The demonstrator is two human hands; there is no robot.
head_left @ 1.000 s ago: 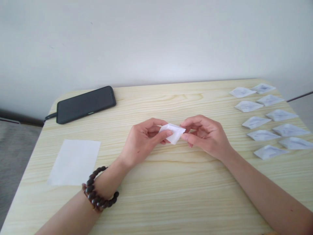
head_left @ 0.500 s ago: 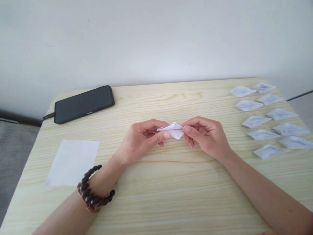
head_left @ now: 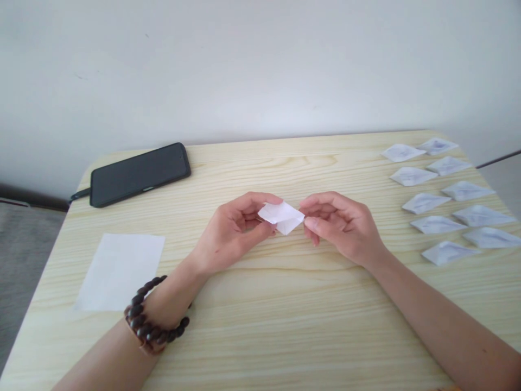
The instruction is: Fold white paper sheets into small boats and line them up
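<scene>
A small folded white paper piece [head_left: 287, 218], diamond-shaped, is held above the middle of the table. My left hand [head_left: 240, 231] is closed on its left end, the index finger on the upper edge and the thumb below. My right hand [head_left: 337, 225] is at the paper's right point, thumb and index finger slightly apart; the point reaches the gap between them, and whether it touches the fingertips is hard to tell. A dark beaded bracelet [head_left: 140, 320] circles my left wrist.
Several similar folded paper pieces [head_left: 426, 202] lie in two columns along the right side of the wooden table [head_left: 260, 331]. A flat white paper sheet [head_left: 120, 271] lies at the left. Behind it is a black phone [head_left: 140, 175] with a cable plugged in. A white wall [head_left: 260, 70] borders the back.
The folded paper has been turned, so a broader, flatter face shows, and it sits slightly further left. My right thumb and index finger have loosened from its right end.
</scene>
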